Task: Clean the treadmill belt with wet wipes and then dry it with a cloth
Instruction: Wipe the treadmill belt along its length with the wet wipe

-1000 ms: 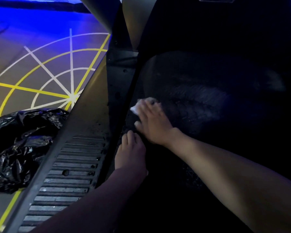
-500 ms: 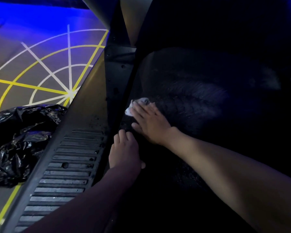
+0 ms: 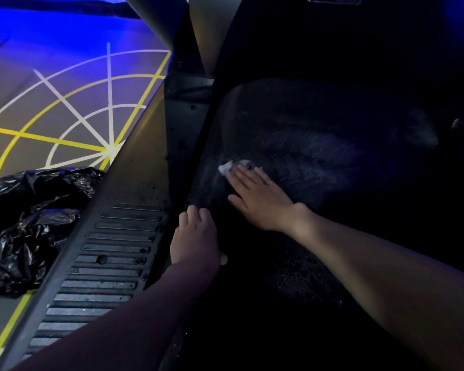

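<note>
While the right hand lies flat on the treadmill belt, its fingers are straight and spread a little, pressing a small white wet wipe down against the dark surface. Only the crumpled far edge of the wipe shows beyond the fingertips; the rest is covered by the hand. The wipe sits near the belt's left edge, and faint pale streaks mark the belt around it.

The left hand rests on the belt just beside the ribbed side rail, nearer the person than the right hand and apart from it. Its fingers bend downward at the knuckles with the tips out of sight, the thumb sticks out to the right, and nothing is visible in its hold. Both forearms are bare and reach in from the lower edge of the view.

Left of the rail, a crumpled black plastic bag lies on the floor, which carries yellow and white lines fanning out from one point under blue light. Much of the belt's right side is too dark to make out.
</note>
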A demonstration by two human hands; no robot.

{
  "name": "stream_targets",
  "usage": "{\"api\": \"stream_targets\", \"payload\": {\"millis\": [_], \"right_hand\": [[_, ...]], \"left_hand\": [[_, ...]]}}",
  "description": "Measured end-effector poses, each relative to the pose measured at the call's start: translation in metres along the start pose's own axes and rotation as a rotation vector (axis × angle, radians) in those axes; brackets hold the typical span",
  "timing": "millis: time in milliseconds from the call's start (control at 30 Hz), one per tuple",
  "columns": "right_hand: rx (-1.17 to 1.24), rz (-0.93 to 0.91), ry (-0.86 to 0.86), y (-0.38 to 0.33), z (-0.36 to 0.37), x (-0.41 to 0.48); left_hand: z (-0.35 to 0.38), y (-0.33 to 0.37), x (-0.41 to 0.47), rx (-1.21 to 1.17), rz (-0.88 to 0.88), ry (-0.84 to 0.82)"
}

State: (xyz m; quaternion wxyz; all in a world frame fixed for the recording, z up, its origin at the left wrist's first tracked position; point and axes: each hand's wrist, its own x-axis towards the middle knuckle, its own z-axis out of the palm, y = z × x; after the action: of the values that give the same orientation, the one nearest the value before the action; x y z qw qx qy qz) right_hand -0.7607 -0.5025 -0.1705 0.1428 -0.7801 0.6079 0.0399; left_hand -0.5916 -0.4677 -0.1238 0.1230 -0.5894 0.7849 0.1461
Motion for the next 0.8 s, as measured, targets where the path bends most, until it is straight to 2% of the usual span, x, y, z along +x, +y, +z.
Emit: {"api": "stream_targets", "payload": {"millis": [33,67,167,200,300,333,433,467,500,600,633,733,800], "right_hand": [[0.006,0.039,0.000,-0.003,0.002,-0.002],[0.006,0.000,0.001,-0.009,0.006,-0.006],[-0.070,-0.226,-0.010,-0.012,0.014,-0.022],[-0.085,-0.206,-0.012,-0.004,0.011,-0.021],[-0.047,0.083,0.009,0.004,0.006,-0.017],[-0.029,0.085,0.027,-0.002,0.009,-0.020],[-0.079,-0.216,-0.013,-0.015,0.023,-0.040],[-0.093,-0.255,-0.017,-0.008,0.020,-0.042],[-0.099,-0.211,-0.004,0.003,0.016,-0.039],[-0.015,0.122,0.017,0.016,0.007,-0.034],[-0.001,0.114,0.019,0.011,0.009,-0.037],[-0.001,-0.136,-0.051,0.000,0.016,-0.058],[0.020,-0.127,-0.040,0.020,0.012,-0.058]], "left_hand": [[0.000,0.000,0.000,0.002,-0.001,-0.004],[0.000,0.000,0.001,0.003,-0.002,-0.007],[-0.002,0.001,0.001,0.017,-0.004,-0.007],[-0.002,0.002,0.001,0.026,-0.002,-0.009],[-0.002,0.003,0.002,0.048,0.005,-0.028],[-0.002,0.003,0.002,0.049,0.007,-0.036],[-0.003,0.003,0.004,0.064,0.012,-0.044],[-0.003,0.004,0.004,0.066,0.011,-0.046],[-0.003,0.004,0.004,0.073,0.013,-0.048],[-0.004,0.005,0.003,0.107,0.020,-0.063],[-0.004,0.005,0.004,0.118,0.020,-0.064],[-0.006,0.005,0.007,0.153,0.061,-0.078],[-0.006,0.003,0.009,0.159,0.121,-0.115]]}}
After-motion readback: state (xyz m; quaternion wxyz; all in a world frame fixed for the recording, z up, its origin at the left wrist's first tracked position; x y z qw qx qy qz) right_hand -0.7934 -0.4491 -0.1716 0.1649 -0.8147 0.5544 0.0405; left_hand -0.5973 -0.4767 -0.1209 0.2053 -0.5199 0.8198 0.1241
